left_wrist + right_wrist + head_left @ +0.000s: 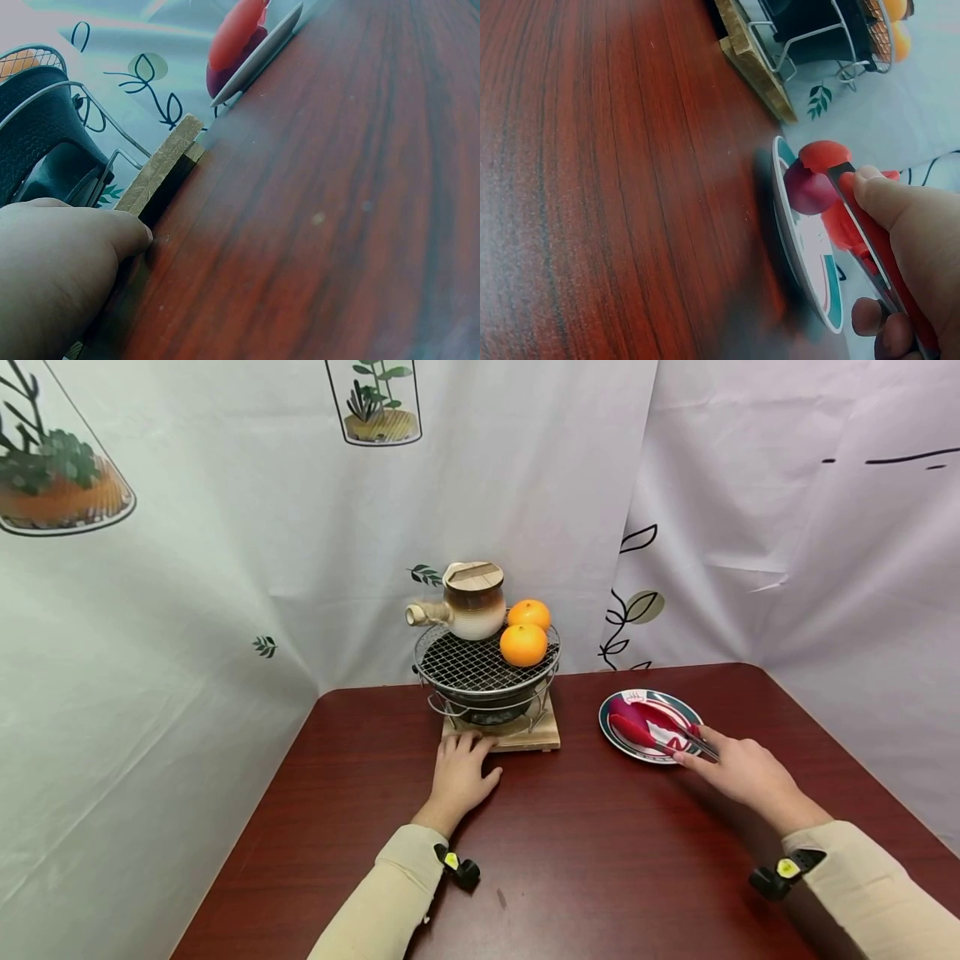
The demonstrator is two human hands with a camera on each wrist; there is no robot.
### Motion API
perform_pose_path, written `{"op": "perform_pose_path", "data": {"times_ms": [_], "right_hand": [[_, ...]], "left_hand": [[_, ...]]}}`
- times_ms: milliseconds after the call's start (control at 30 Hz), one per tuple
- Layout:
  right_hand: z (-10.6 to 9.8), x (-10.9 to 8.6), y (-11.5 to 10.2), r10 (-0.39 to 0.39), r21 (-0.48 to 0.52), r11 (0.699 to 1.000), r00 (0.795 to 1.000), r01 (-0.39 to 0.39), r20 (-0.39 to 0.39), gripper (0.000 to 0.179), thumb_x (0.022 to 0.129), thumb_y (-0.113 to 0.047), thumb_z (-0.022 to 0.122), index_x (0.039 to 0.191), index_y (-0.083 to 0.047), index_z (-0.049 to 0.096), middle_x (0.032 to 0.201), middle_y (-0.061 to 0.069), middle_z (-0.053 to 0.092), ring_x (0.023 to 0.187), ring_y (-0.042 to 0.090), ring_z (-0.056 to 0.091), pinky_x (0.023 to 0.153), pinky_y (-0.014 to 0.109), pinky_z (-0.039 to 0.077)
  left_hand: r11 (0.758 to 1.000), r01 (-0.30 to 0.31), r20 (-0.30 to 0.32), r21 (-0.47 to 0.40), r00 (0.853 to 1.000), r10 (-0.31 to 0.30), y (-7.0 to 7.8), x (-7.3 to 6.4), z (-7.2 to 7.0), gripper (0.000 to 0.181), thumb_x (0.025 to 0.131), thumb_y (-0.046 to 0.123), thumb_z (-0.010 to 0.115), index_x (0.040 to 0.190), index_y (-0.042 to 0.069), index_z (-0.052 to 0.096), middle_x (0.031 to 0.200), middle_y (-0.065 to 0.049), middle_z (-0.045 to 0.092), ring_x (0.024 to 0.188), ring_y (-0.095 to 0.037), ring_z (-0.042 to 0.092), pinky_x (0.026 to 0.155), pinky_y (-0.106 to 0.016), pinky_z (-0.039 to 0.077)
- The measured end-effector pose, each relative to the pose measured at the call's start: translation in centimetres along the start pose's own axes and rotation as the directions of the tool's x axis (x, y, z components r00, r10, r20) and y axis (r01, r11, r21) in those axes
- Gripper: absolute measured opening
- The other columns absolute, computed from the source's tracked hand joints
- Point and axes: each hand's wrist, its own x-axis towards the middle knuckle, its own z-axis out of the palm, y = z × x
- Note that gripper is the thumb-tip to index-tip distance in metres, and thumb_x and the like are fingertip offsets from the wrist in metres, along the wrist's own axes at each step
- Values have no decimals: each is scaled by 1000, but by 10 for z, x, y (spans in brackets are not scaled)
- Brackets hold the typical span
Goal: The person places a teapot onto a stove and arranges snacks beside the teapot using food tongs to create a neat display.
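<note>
My right hand point(750, 777) grips a pair of red-tipped metal tongs point(877, 244) over a plate point(832, 296) with a green rim. The tong heads lie on either side of a round purple thing point(808, 193) on the plate; its kind is not clear, and whether they squeeze it I cannot tell. My left hand point(461, 777) rests at the front edge of a wooden board point(551, 731), its fingertips touching the board and its thumb spread to the side. On that board stands a round tabletop grill point(461, 664) with a wire mesh.
A side-handled clay pot point(477, 618) with a wooden lid sits on the mesh. Next to it are two oranges, a front orange point(522, 646) and a rear orange point(531, 612). A printed white curtain point(525, 485) hangs behind the dark red table point(585, 860).
</note>
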Motion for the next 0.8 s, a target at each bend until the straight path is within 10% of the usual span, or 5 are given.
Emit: {"op": "perform_pose_path", "data": {"times_ms": [800], "right_hand": [[-25,5,-11,-46,-11,999,997,45,-57,93,93,-66,54,144,11,44,127,40,56,106,55,58,81,67,49]], "left_hand": [[1000,1,4,4,1000,-1,-1,0,1,45,85,39,76,126,24,67,128,-8,58,116,-33,49,105,-56,36]]}}
